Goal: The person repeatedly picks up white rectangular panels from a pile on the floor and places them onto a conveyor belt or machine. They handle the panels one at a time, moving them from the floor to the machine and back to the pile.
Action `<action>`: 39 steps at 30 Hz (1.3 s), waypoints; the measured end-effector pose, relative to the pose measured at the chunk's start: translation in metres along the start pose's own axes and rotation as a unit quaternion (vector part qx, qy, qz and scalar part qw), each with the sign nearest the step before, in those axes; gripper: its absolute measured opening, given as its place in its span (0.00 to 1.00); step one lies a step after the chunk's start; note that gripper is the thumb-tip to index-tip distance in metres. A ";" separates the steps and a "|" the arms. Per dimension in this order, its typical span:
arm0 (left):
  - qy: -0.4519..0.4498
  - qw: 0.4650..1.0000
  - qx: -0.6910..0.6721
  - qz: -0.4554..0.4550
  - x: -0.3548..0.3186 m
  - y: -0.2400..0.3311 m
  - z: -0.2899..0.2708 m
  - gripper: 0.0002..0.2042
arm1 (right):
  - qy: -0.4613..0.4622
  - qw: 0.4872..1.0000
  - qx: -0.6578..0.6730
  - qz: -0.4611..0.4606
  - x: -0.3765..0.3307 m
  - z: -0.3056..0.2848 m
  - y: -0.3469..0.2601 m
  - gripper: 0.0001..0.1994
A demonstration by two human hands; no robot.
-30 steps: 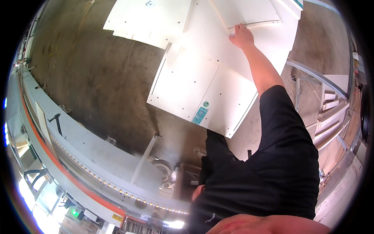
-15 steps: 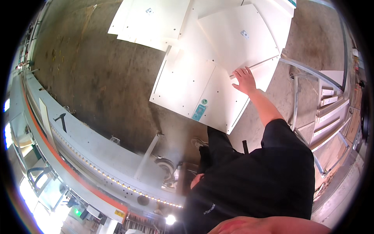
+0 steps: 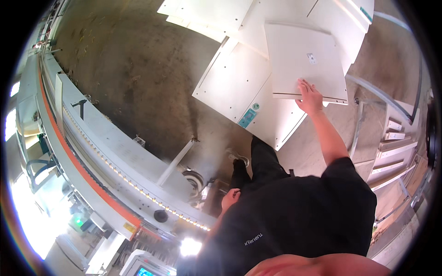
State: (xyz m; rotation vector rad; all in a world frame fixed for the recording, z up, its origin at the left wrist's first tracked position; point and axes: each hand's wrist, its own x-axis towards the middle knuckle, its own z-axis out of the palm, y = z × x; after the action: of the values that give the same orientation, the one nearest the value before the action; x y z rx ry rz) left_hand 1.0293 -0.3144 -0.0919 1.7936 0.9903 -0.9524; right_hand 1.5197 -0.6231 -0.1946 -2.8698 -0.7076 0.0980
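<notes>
- Gripping the near edge of a white panel, the right hand has its fingers curled over it, arm stretched out ahead.
- That panel sits up top on a stack of bigger white boards lying flat over the concrete floor.
- Left hand hangs down by the hip, loosely curled, holding nothing as far as I can see.
- Long machine with an orange stripe runs along the left side.
- Metal rack with more white strips sits off to the right.
</notes>
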 end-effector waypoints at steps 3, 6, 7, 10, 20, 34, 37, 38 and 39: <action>0.018 0.998 -0.003 0.068 0.012 -0.010 0.001 0.14 | 0.134 0.985 0.034 -0.102 0.028 -0.096 -0.023 0.21; 0.076 0.985 -0.031 0.153 0.015 -0.005 -0.014 0.13 | 0.176 0.983 0.001 -0.050 0.055 -0.184 -0.055 0.15; 0.108 0.976 -0.054 0.180 0.015 0.007 -0.019 0.13 | 0.165 0.986 -0.011 -0.024 0.060 -0.212 -0.074 0.15; 0.150 0.947 -0.080 0.271 0.032 0.025 -0.057 0.15 | 0.196 0.971 0.136 0.028 0.034 -0.260 -0.112 0.16; 0.213 0.861 -0.349 0.303 -0.013 -0.027 -0.176 0.30 | 0.008 0.677 0.731 0.086 -0.032 -0.279 -0.310 0.18; 0.300 0.547 -0.750 0.220 -0.190 -0.271 -0.079 0.16 | -0.522 0.617 0.589 -0.012 -0.085 -0.141 -0.636 0.17; 0.371 0.515 -0.757 0.158 -0.194 -0.311 -0.050 0.16 | -0.574 0.615 0.540 -0.027 -0.133 -0.103 -0.656 0.18; 0.391 0.500 -0.760 0.138 -0.195 -0.325 -0.040 0.16 | -0.588 0.613 0.527 -0.034 -0.150 -0.096 -0.659 0.18; 0.410 0.485 -0.763 0.120 -0.195 -0.336 -0.033 0.16 | -0.617 0.633 0.466 -0.033 -0.157 -0.095 -0.659 0.19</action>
State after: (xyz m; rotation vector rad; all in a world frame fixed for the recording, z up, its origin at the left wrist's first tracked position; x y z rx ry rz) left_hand 0.6586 -0.2239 -0.0126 0.5182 1.3056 1.0576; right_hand 1.0916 -0.1382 0.0294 -1.3921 -0.5781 1.8666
